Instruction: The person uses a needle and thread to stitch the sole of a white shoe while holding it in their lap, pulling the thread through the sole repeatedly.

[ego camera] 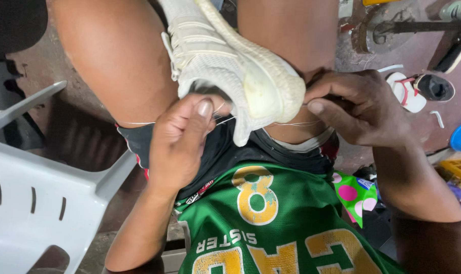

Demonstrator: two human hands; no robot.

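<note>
A white mesh sneaker [225,56] with a cream sole lies between my bare knees, heel end toward me. My left hand [182,137] pinches the shoe's fabric edge near the heel, thumb on top. My right hand [355,106] presses against the heel side of the sole, fingers closed on a thin white thread [296,123] that runs across my lap under the shoe. I wear a green jersey [276,223] and black shorts.
A white plastic chair [42,187] stands at the left. A white and red sandal [407,90] and a dark shoe [434,87] lie on the floor at the right, near metal parts [388,30]. A green dotted bag [356,195] sits beside my hip.
</note>
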